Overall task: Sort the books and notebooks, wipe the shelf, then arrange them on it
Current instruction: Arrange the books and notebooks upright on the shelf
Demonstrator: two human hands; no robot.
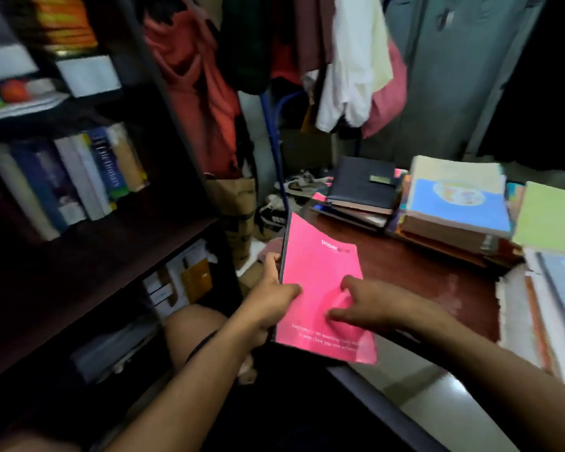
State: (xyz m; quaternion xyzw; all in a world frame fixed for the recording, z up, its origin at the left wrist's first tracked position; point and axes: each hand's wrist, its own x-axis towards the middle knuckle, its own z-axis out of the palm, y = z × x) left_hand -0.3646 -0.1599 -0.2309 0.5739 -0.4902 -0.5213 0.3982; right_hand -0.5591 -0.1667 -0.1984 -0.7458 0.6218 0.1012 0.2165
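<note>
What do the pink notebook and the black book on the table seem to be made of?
Pink notebook: probably thin card, matte; its cover bends under the right hand. Black book: looks like leather or imitation, dull, with a small clasp; blur leaves this open.

Dim room: clothes (356, 66) hang by a grey cupboard (463, 76); pale tiled floor (437, 396).
</note>
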